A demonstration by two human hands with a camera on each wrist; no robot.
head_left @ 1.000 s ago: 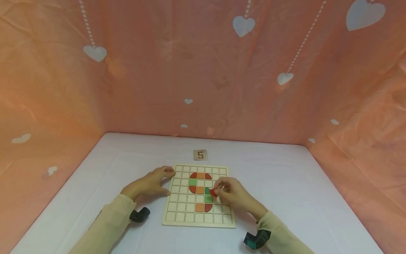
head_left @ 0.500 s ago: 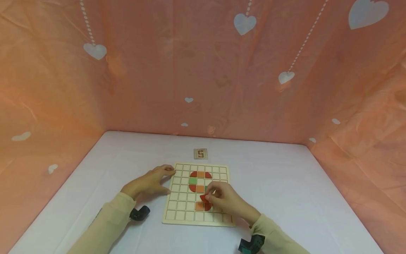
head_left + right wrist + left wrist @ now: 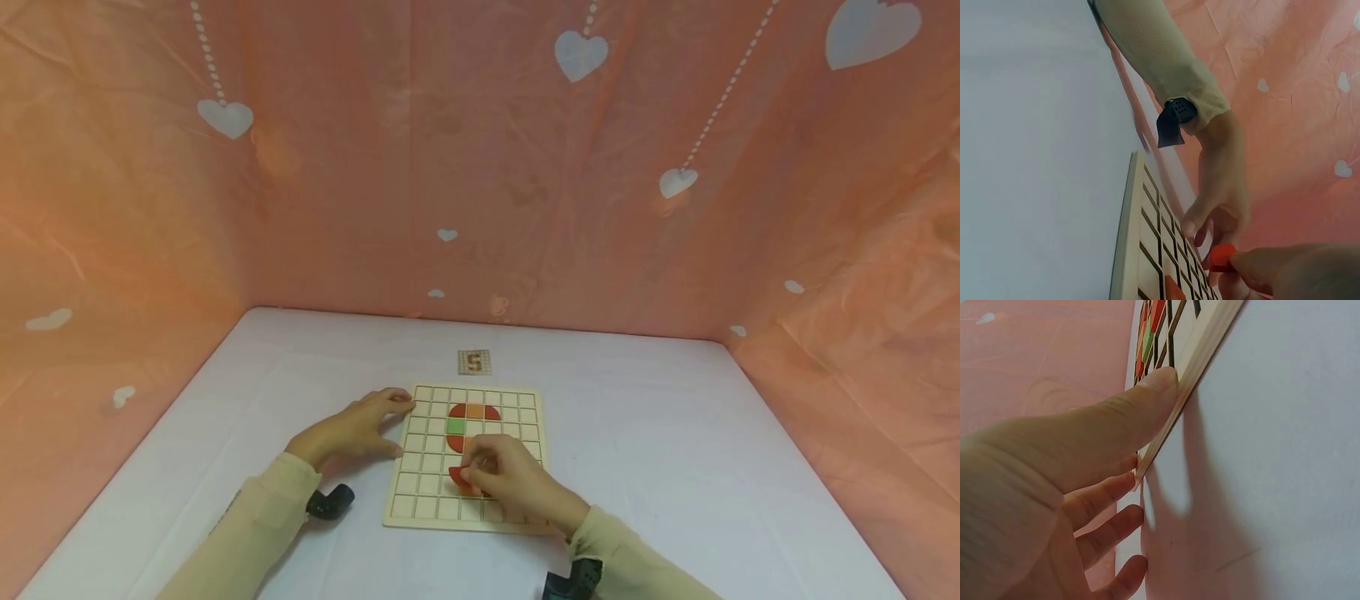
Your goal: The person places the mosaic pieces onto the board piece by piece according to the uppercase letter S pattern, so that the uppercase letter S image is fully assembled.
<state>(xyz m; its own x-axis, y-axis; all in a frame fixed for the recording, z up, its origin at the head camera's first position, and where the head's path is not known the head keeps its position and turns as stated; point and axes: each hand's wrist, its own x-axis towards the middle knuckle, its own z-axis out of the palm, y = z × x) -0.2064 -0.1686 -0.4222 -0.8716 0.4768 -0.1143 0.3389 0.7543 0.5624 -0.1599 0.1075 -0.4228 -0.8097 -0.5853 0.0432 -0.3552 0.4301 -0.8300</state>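
Observation:
My right hand (image 3: 513, 479) pinches a red quarter-round tile (image 3: 457, 477) between thumb and fingertips, over the lower middle of a wooden grid board (image 3: 427, 507). In the right wrist view the red tile (image 3: 1222, 257) shows at the thumb tip. My left hand (image 3: 348, 431) rests at the board's left side, thumb and fingertips at its edge (image 3: 1210, 350) with the fingers spread loosely. Set in the grid are red rounded tiles (image 3: 457, 411), an orange square tile (image 3: 475, 411) and a light green square tile (image 3: 456, 426). The right hand hides some lower tiles.
Behind the board lies a small card (image 3: 475, 362) with a gridded, S-like pattern. A white cloth covers the table (image 3: 637, 433). Orange curtains (image 3: 360, 183) with white hearts stand around its back and sides. A dark device is strapped to each wrist.
My right hand has moved left and slightly toward me across the board, carrying the red tile from the right of the green tiles to the lower middle. My left hand has stayed at the edge.

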